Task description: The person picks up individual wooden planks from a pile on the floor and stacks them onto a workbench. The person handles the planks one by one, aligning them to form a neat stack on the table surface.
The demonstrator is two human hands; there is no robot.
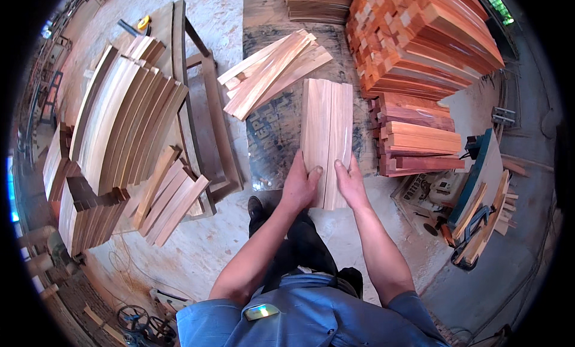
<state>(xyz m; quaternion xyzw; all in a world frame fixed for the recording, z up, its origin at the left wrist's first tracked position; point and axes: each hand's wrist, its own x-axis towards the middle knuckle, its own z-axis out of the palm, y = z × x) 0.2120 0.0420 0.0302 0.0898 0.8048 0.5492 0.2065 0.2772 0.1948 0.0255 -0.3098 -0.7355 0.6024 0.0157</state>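
Observation:
Side by side, several pale wooden boards (326, 122) form a bundle held out in front of me, their long sides pointing away. My left hand (302, 182) grips the bundle's left edge near its close end, thumb on top. From the other side, my right hand (352, 185) clasps the right edge, thumb also on the upper face. Fingers beneath the boards are hidden. Beyond and to the left of the bundle, a loose pile of pale boards (272, 71) lies crisscross on a dark, marked sheet (269, 155).
At left, curved wooden slats (129, 119) stand stacked by a wooden bench frame (206, 107), with shorter boards (173, 203) beside them. Tall reddish timber stacks (419, 47) and a lower stack (419, 134) rise at right. A green-edged machine table (479, 179) holds a clamp (473, 230) and strips.

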